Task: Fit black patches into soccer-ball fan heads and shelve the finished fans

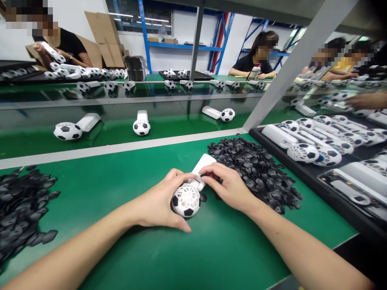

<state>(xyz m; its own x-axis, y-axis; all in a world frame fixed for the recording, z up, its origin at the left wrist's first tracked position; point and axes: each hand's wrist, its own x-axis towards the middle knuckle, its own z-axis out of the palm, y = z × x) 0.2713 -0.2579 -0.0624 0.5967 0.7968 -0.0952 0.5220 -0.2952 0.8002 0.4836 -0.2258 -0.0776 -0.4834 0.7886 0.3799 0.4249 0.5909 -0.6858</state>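
Observation:
A white device with a round soccer-ball head [186,200] and a white handle [205,162] lies on the green table [145,253]. My left hand [161,199] curves around the left side of the ball head, its fingers at the neck and its thumb below. At the neck, my right hand [231,185] pinches a small dark piece [203,175] between thumb and fingertips. A loose black piece [203,197] rests just right of the ball.
Black pieces are heaped at the left [21,209] and right [256,169]. A black tray [305,189] at the right holds similar devices. Beyond a pale rail [121,148], more devices lie on a green conveyor [169,133]. Several people sit farther back; a grey post [290,68] slants at the right.

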